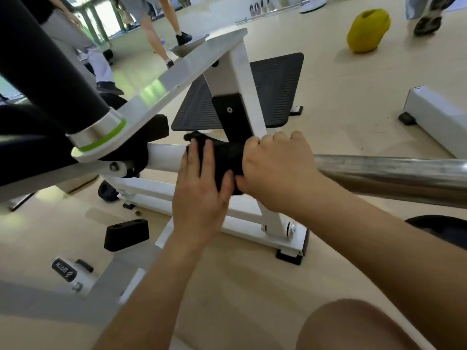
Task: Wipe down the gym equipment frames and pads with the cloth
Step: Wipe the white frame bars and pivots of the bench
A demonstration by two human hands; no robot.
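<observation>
A black cloth [225, 157] is wrapped around the white horizontal tube [164, 155] of the gym machine frame, where the tube meets a chrome bar [391, 170]. My left hand [202, 188] lies on the cloth with straight fingers over its top and the thumb under its lower edge. My right hand [275, 168] grips the cloth's right end with curled fingers around the bar. A white slanted frame beam [192, 66] runs above, and a black roller pad [43, 64] hangs at upper left.
A black ribbed footplate [275, 89] stands behind the tube. A loose black rubber block [126, 234] lies on the floor at left. A yellow ball-shaped weight [367, 30] sits far right, a white base [437, 117] at right. People's legs [161, 29] move in the background.
</observation>
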